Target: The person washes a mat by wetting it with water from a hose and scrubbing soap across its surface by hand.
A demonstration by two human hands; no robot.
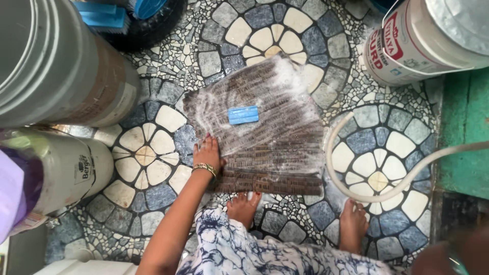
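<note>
Your hand on the soapy cloth

Your left hand (pixel 207 153), gold bangle at the wrist, presses flat with fingers spread on the wet, brown patterned cloth (pixel 265 132) spread over the mosaic stone floor (pixel 153 153); beyond it, a blue rectangular soap bar (pixel 243 115) lies mid-cloth.
</note>
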